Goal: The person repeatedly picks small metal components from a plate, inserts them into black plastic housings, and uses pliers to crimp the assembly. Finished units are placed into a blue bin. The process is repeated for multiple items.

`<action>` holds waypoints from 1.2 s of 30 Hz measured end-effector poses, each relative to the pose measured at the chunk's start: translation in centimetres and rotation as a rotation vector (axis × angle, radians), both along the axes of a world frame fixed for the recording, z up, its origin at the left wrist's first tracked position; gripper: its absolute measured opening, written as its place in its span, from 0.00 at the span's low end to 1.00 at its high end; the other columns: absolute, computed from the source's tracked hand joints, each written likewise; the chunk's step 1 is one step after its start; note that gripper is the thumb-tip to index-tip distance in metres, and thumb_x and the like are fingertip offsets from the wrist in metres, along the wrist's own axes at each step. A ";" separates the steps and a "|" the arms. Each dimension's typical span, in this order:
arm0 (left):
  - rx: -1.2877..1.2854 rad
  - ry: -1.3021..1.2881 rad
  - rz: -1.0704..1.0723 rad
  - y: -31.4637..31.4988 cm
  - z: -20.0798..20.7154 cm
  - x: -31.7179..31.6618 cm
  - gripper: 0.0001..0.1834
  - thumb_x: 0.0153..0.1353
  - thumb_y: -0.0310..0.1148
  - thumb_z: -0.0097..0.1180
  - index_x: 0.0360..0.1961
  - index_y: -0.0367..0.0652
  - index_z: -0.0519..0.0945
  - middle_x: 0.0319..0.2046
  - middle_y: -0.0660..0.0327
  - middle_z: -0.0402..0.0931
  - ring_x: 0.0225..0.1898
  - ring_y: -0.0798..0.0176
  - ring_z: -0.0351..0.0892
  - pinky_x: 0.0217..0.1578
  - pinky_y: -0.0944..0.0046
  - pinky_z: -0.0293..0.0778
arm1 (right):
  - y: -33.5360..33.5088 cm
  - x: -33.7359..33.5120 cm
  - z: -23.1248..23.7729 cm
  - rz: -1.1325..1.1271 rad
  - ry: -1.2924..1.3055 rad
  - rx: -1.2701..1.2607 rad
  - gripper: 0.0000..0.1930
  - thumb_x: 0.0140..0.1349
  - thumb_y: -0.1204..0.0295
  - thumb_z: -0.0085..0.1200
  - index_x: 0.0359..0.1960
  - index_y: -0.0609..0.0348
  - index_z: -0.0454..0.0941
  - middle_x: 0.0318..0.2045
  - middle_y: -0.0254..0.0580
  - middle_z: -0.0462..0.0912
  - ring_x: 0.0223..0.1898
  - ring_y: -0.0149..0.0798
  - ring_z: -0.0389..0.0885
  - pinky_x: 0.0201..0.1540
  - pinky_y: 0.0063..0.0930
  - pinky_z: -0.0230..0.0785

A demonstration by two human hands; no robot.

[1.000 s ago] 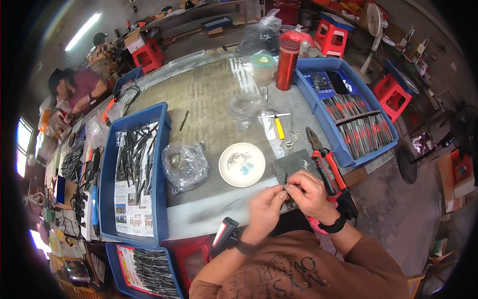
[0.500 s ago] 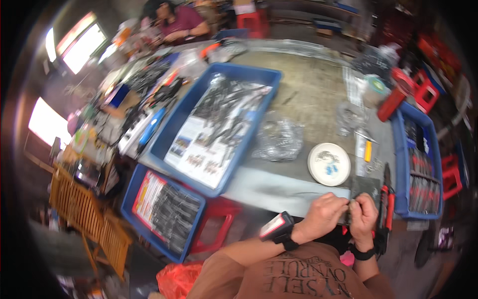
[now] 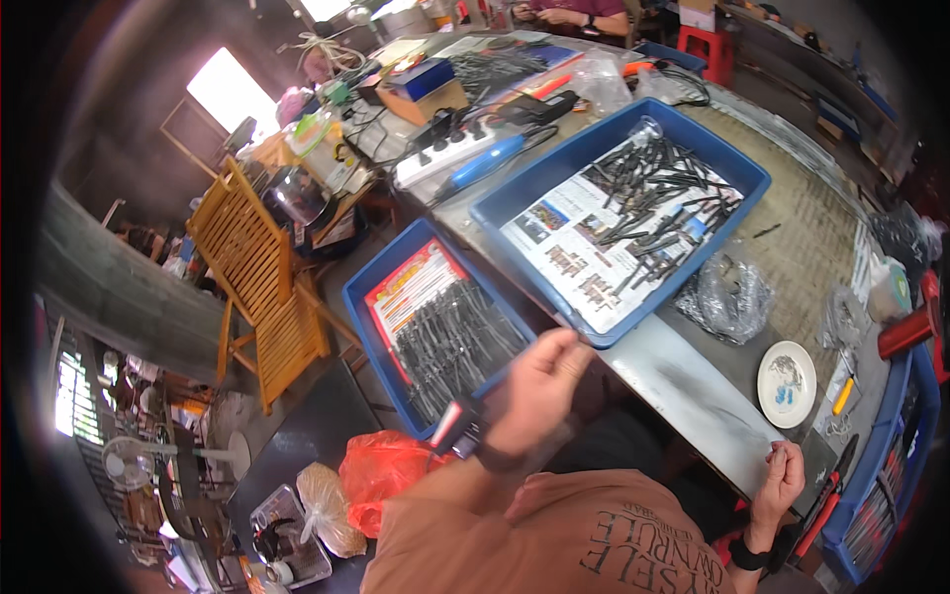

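Observation:
My left hand [image 3: 542, 388] is in mid-air at the near corner of the large blue tray [image 3: 482, 210], beside the smaller blue tray [image 3: 358, 297]. Its fingers are pinched, and whatever they hold is hidden. Dark slender pieces [image 3: 653, 193] lie loose on printed paper in the large tray. In the smaller tray, similar dark pieces [image 3: 455, 342] are laid closely in rows. Over the table's near edge, my right hand [image 3: 778, 485] is closed with its fingertips together; I cannot make out anything in them. A white dish [image 3: 804, 408] with small grey and blue bits stands just beyond it.
A crumpled clear plastic bag [image 3: 727, 297] lies between large tray and dish. Near my right hand are red-handled pliers [image 3: 819, 515] and another blue bin [image 3: 853, 530]. A blue pen-shaped tool [image 3: 485, 163] lies by a white power strip [image 3: 435, 163]. Left stand a wooden chair [image 3: 247, 233] and red bag [image 3: 381, 470].
My hands were together near the dish; now they are apart. The left has moved left to the trays, while the right stays near the table edge. The view has swung left.

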State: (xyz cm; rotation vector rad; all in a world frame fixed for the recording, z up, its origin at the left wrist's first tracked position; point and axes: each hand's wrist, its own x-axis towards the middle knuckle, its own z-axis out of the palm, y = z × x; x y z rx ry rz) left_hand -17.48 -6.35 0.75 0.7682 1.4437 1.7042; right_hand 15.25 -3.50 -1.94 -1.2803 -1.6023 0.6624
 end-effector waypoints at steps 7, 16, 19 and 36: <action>-0.221 0.388 0.405 -3.0 -4.7 -18.6 0.06 0.56 0.29 0.53 0.30 0.37 0.77 0.20 0.68 0.73 0.19 0.76 0.69 0.19 0.74 0.65 | 0.6 -0.6 -1.3 0.009 0.029 -0.020 0.08 0.62 0.75 0.42 0.30 0.68 0.71 0.25 0.37 0.70 0.24 0.28 0.64 0.27 0.19 0.57; -0.904 0.742 0.624 -9.3 -14.5 -31.4 0.11 0.45 0.37 0.57 0.20 0.38 0.80 0.19 0.51 0.77 0.25 0.53 0.78 0.31 0.59 0.72 | 0.6 -1.0 -1.7 0.022 -0.035 -0.068 0.09 0.63 0.75 0.41 0.29 0.68 0.70 0.23 0.34 0.67 0.24 0.26 0.61 0.26 0.19 0.55; -1.035 0.558 0.585 -10.1 -16.8 -32.2 0.11 0.44 0.38 0.59 0.22 0.39 0.81 0.21 0.50 0.78 0.29 0.51 0.80 0.34 0.58 0.73 | 0.7 -1.4 -1.8 0.028 -0.034 -0.080 0.09 0.63 0.75 0.41 0.29 0.68 0.70 0.22 0.34 0.67 0.24 0.26 0.61 0.26 0.19 0.55; -0.699 0.942 0.682 -6.8 -13.1 -28.6 0.12 0.50 0.36 0.51 0.27 0.38 0.80 0.24 0.49 0.78 0.29 0.51 0.79 0.35 0.58 0.72 | 0.5 -2.3 -1.2 0.048 -0.068 -0.022 0.06 0.60 0.77 0.44 0.29 0.68 0.71 0.23 0.38 0.71 0.23 0.28 0.64 0.27 0.20 0.57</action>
